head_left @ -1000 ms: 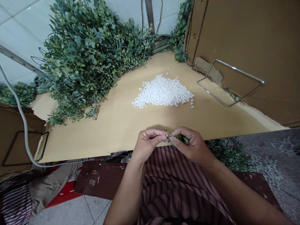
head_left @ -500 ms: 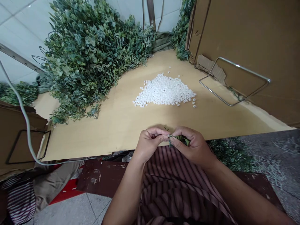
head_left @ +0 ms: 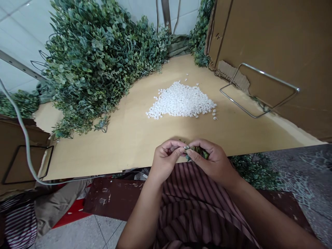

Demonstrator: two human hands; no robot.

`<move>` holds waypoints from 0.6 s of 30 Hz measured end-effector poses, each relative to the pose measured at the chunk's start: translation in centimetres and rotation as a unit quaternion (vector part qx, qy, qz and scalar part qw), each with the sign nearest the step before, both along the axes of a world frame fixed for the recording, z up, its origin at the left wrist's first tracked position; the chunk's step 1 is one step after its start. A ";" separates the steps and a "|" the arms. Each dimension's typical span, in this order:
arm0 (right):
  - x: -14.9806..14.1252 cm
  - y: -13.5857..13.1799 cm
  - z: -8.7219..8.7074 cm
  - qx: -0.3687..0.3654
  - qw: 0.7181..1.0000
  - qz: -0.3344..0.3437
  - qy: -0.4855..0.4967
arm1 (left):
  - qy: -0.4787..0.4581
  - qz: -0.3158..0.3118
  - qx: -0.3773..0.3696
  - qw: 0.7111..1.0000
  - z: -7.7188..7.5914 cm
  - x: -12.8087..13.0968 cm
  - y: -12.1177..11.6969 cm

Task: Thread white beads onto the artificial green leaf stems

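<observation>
Over the table's front edge my two hands meet at the fingertips. My right hand [head_left: 214, 157] is closed around a small bunch of green artificial leaves [head_left: 204, 153], its thumb pressing on them. The thumb and fingers of my left hand [head_left: 166, 159] pinch at the near end of the same leaves, where a small pale bit shows between the fingertips. What exactly that pale bit is cannot be made out. Beyond the hands lies a heap of small white plastic pieces [head_left: 181, 100] on the tan tabletop [head_left: 129, 138].
A large pile of artificial greenery [head_left: 98, 55] covers the table's back left. At right, a wire handle [head_left: 255, 116] sticks out from a brown cardboard panel [head_left: 280, 45]. A grey cable [head_left: 26, 138] hangs at left, near a person's trouser leg [head_left: 59, 204]. More greenery [head_left: 254, 169] lies below right.
My left fingertips have shifted slightly at the leaves, and the small sprig tip that stuck up between the hands shows less. The view has moved a little.
</observation>
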State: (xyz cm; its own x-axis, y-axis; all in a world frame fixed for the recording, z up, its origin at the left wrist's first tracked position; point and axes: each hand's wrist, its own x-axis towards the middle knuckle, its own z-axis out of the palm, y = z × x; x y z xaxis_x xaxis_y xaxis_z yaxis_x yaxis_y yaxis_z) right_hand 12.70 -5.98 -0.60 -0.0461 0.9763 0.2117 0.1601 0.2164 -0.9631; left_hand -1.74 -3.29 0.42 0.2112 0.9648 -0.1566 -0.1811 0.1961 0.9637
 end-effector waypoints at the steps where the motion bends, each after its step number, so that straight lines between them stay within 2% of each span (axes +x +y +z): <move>1: 0.1 0.0 -0.1 -0.005 1.000 -0.002 0.006 | 0.002 0.011 0.019 1.000 -0.1 0.0 -0.1; 5: 0.9 -0.4 -0.5 -0.022 0.999 0.017 0.032 | 0.004 0.035 0.063 0.997 -0.6 -0.5 -0.3; 8: 1.6 -0.7 -0.7 -0.038 0.998 0.015 0.049 | -0.011 0.029 0.056 0.998 -0.8 -0.8 -0.3; 15: 1.0 -0.3 -0.4 -0.069 0.989 -0.064 0.110 | -0.015 0.003 0.022 1.000 -0.5 -0.1 -0.2; 18: 0.1 0.2 -0.3 -0.098 0.984 -0.048 0.143 | -0.018 0.007 0.020 1.000 -0.4 0.3 -0.1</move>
